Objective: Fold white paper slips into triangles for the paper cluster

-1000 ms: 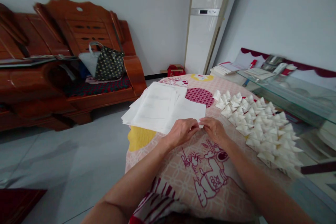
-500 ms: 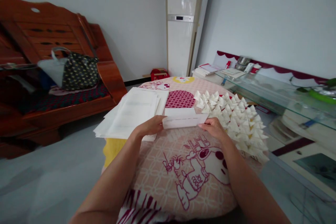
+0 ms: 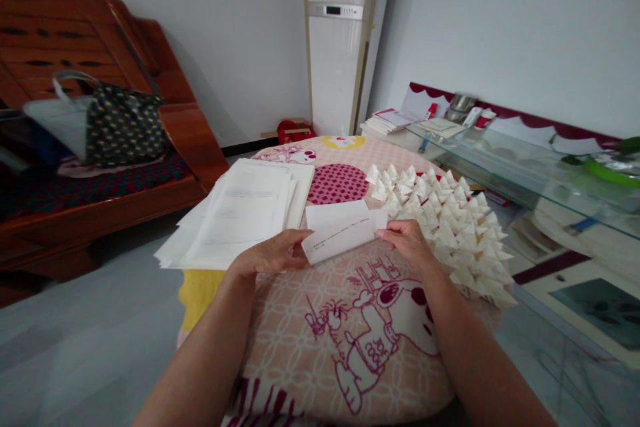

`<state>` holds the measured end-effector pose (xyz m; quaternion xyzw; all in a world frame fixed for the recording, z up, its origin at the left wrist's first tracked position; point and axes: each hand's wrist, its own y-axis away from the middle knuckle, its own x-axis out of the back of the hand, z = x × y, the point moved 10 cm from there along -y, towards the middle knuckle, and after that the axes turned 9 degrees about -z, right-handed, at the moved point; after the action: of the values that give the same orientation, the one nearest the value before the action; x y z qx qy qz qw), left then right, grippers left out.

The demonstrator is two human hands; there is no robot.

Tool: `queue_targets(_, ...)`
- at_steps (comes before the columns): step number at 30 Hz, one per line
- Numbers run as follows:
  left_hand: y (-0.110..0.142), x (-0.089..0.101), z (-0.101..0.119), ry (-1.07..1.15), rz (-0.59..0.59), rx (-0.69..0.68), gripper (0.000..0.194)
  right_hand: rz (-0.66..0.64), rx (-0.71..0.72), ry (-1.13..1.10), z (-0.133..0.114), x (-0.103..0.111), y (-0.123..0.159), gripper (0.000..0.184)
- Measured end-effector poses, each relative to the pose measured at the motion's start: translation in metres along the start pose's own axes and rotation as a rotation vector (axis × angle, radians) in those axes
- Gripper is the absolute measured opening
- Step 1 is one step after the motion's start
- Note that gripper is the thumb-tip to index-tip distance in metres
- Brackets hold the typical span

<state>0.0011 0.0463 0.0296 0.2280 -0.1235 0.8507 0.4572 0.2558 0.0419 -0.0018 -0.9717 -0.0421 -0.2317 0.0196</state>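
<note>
Between my two hands is a folded strip of white paper [image 3: 345,235] with a few lines of print on it, tilted with its right end higher. My left hand [image 3: 283,250] pinches its left end, and my right hand [image 3: 405,238] grips the right end between thumb and fingers. Just behind the strip, another white piece of paper [image 3: 333,213] shows; I cannot tell whether it is part of the same sheet. Left of my hands lies a stack of white sheets [image 3: 245,203]. To the right stand several rows of folded paper pieces with pointed tips [image 3: 440,213].
A pink patterned cloth [image 3: 295,333] covers the round table. Along the right wall runs a glass-topped cabinet [image 3: 520,173] holding papers, metal containers and a red cup [image 3: 484,119]. A wooden bench [image 3: 100,140] with a dotted bag [image 3: 125,123] stands at left.
The paper strip has turned so its left end sits lower, and more print shows. My left hand has moved a little down and left. The camera view has shifted slightly.
</note>
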Motion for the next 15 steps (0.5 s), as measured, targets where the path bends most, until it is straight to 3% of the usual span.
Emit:
queue_targets(3, 0.002, -0.009, -0.008, 0.174, -0.091, 0.007, 0.034, 0.013, -0.023, -0.007, 0.000, 0.006, 0.004, 0.031)
queue_targets(7, 0.003, -0.011, -0.023, 0.202, -0.084, 0.079, 0.037, -0.038, -0.057, 0.003, 0.001, 0.007, 0.008, 0.031)
queue_targets(11, 0.002, -0.006, -0.044, 0.075, 0.011, 0.308, 0.052, -0.186, -0.150, -0.016, 0.010, -0.006, 0.012, 0.029)
queue_targets(15, -0.001, -0.002, -0.054, 0.098, 0.162, 0.459, 0.044, -0.194, -0.261, -0.031, 0.024, -0.015, 0.016, 0.031)
